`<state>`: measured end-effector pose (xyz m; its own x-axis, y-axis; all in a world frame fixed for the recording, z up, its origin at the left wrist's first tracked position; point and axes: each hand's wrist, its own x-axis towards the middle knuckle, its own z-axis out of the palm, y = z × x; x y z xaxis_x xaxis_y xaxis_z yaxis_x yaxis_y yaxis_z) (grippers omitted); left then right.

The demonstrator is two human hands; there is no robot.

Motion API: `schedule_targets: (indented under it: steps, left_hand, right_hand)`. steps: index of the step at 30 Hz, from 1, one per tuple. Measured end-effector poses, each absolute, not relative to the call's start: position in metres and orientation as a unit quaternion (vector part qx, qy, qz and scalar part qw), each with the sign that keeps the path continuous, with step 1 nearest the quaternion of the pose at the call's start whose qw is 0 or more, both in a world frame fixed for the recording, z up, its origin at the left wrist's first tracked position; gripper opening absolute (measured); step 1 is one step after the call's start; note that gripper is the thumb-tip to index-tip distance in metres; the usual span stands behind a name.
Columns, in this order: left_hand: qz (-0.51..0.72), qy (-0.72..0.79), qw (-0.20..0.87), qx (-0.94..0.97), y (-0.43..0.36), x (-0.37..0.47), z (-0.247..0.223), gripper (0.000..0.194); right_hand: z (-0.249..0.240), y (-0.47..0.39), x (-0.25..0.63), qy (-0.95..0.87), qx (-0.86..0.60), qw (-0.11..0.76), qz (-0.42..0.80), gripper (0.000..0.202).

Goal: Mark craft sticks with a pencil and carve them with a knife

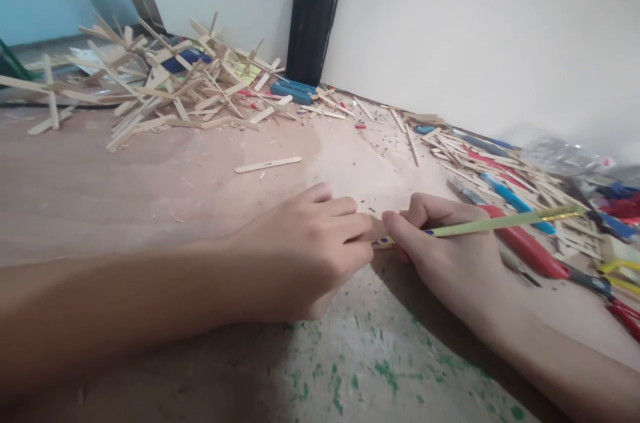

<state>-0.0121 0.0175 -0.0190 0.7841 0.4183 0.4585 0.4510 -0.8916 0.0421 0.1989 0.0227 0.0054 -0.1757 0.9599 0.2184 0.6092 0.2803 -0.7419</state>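
My right hand (450, 250) is closed on a pale green pencil (480, 225), whose back end points to the right. My left hand (320, 250) is beside it with its fingers curled down toward the table. Between the two hands a short part of a light strip with dark purple spots (383, 243) shows; the rest is hidden by the fingers. What my left hand holds under its fingers cannot be made out. A single wooden stick with a slit (269, 164) lies on the table beyond my left hand.
A heap of crossed wooden sticks (150, 93) stands at the back left. A black phone (313, 23) leans on the wall in a blue stand (294, 91). Loose sticks, a red-handled cutter (530, 246), a blue pen (517, 202) and scissors (590, 281) lie at the right.
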Motion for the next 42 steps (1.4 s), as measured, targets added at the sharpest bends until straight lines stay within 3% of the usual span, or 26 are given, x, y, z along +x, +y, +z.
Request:
schedule_targets:
  steps: [42]
  left_hand:
    - [-0.246,-0.236,0.037,-0.939,0.017,-0.011,-0.019,0.010]
  right_hand:
    - [0.000,0.022,0.203,-0.710,-0.549,0.365,0.249,0.037]
